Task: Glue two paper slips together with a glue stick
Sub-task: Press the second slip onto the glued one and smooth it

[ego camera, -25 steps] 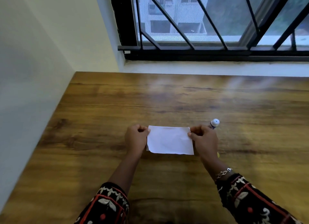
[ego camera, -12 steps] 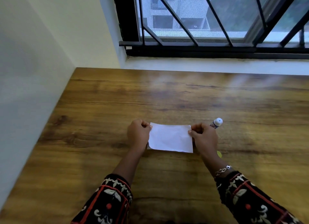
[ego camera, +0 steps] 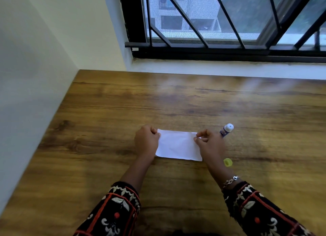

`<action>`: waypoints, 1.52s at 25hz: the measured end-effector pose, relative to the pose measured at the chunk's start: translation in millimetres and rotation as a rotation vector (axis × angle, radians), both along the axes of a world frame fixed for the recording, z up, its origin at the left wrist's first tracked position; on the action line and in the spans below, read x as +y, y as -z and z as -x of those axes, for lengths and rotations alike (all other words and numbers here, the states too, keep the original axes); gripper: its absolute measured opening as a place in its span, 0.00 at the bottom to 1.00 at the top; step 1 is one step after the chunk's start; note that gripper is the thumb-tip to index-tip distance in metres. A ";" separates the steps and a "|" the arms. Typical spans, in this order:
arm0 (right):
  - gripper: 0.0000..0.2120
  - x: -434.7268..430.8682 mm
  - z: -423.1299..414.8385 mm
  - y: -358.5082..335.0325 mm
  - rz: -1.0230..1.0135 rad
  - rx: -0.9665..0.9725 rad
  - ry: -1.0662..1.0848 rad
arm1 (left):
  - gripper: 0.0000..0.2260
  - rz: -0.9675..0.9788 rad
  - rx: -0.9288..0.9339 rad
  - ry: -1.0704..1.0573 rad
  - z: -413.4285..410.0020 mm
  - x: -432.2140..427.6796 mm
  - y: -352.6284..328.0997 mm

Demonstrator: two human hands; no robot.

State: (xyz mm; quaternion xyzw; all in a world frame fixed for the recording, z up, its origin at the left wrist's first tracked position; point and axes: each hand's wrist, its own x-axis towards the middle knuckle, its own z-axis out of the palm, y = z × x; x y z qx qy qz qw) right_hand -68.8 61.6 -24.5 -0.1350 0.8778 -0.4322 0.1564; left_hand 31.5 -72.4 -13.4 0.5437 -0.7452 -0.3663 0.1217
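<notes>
A white paper slip (ego camera: 178, 146) lies on the wooden table (ego camera: 105, 130), held at both short ends. My left hand (ego camera: 146, 142) pinches its left edge. My right hand (ego camera: 210, 144) pinches its upper right corner with thumb and forefinger. I cannot tell whether one slip or two stacked slips are there. An uncapped glue stick (ego camera: 226, 130) with a blue label and white tip stands just right of my right hand. Its yellow-green cap (ego camera: 228, 162) lies on the table by my right wrist.
A wall runs along the table's left edge. A white sill and a barred window (ego camera: 229, 24) close off the far side. Bare wood stretches beyond and to the right of the paper.
The view has tilted slightly, and the paper and hands sit a little lower toward the table. My right fingers have shifted on the paper's corner. The cap now shows fully.
</notes>
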 end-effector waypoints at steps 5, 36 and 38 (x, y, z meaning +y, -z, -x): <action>0.05 -4.1 -0.9 -2.8 0.069 -0.087 0.035 | 0.02 0.028 -0.004 0.020 -0.3 0.5 2.1; 0.09 -2.7 -18.0 -27.5 0.419 -0.230 0.101 | 0.03 -0.008 0.181 -0.023 -13.4 1.6 3.1; 0.10 0.7 -17.0 -36.5 0.475 -0.164 0.043 | 0.02 -0.059 0.271 -0.046 -20.5 1.5 -1.0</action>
